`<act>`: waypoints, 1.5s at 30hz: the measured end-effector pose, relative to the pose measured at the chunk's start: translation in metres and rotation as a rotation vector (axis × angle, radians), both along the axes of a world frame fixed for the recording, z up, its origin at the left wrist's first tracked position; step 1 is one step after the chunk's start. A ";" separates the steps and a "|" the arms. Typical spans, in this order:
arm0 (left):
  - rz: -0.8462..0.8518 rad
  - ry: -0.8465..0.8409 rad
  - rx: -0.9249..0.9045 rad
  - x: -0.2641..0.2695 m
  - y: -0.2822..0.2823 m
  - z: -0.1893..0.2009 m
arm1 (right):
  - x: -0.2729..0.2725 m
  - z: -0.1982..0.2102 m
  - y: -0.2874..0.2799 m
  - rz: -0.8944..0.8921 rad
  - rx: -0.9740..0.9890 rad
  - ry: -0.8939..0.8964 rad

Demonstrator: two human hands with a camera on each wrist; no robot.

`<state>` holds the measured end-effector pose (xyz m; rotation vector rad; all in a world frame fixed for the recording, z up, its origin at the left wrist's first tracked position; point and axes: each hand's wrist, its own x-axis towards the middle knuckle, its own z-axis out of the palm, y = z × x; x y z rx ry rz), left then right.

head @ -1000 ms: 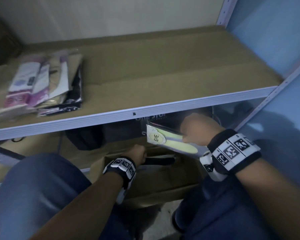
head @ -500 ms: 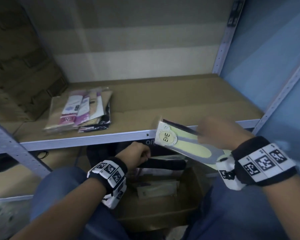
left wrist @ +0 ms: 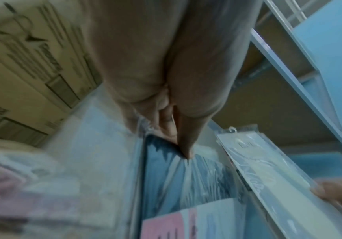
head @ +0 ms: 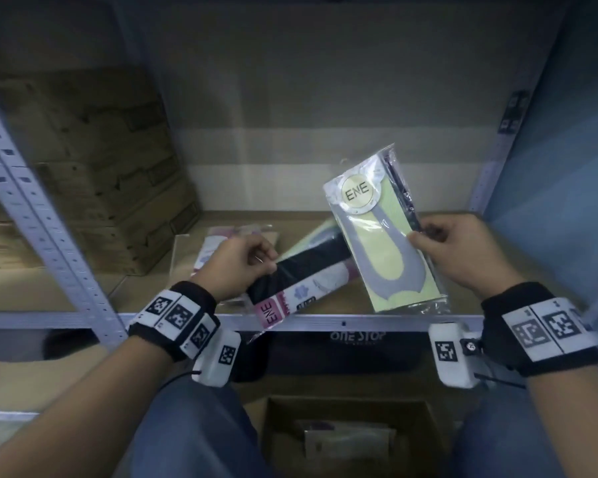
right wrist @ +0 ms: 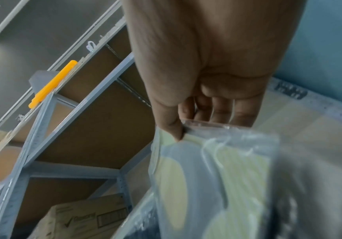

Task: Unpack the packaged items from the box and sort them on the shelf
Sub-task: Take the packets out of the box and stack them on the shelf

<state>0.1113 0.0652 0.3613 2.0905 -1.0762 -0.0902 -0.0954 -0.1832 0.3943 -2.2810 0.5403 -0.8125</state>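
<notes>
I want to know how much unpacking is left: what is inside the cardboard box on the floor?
Inside the cardboard box, at least one flat packaged item lies at the bottom. Anything beneath it is covered.

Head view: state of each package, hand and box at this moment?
Yellow-grey package: held up, tilted, above the shelf.
Black package: held over the shelf edge.
Left hand: grips black package.
Right hand: pinches yellow-grey package.
Box: open, packages inside.

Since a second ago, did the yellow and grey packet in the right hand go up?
Yes. The yellow and grey plastic packet was below the shelf's metal front rail; now the right hand holds it above that rail, over the shelf board.
</notes>
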 end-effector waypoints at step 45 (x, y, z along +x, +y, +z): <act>0.327 -0.215 -0.179 -0.006 0.012 -0.042 | 0.124 -0.078 0.081 0.129 0.063 0.116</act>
